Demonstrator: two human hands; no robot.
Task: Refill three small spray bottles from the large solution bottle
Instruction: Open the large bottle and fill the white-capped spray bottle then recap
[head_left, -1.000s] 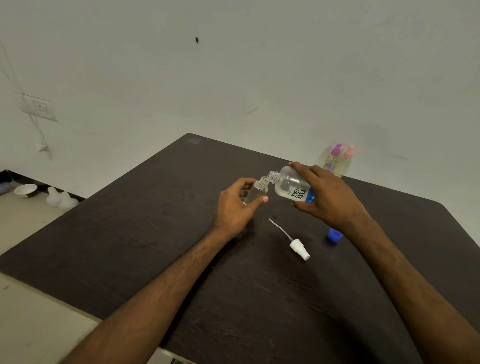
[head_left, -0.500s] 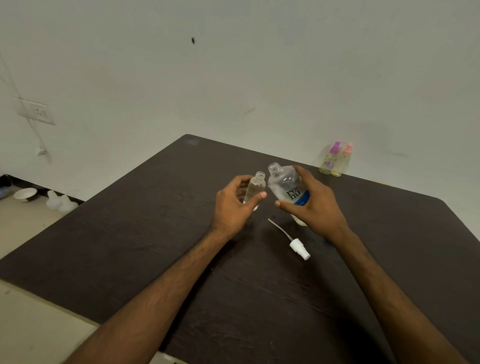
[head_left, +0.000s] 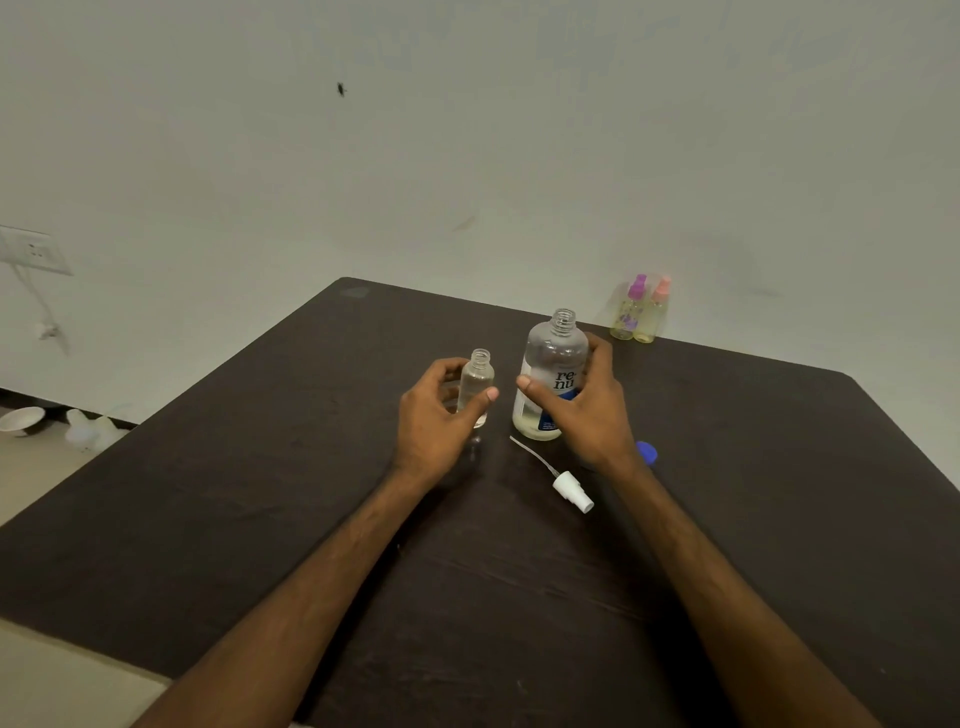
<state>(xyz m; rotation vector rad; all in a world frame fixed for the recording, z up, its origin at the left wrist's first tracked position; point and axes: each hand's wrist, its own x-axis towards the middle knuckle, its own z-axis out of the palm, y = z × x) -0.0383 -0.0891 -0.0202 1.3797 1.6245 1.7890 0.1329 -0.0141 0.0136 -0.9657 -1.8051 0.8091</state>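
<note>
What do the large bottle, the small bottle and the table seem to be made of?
Large solution bottle: probably clear, glossy plastic; liquid shows through its wall. Small spray bottle: likely the same clear plastic, liquid visible inside. Table: dark, matte, faint grain; wood or laminate, cannot tell.

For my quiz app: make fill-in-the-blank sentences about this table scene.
The right hand holds the large bottle ___.
The left hand holds the small bottle; the spray head on the table is ___.
The cap is ___.
___ capped bottles stand by the wall.
Answers: upright, white, blue, two.
</note>
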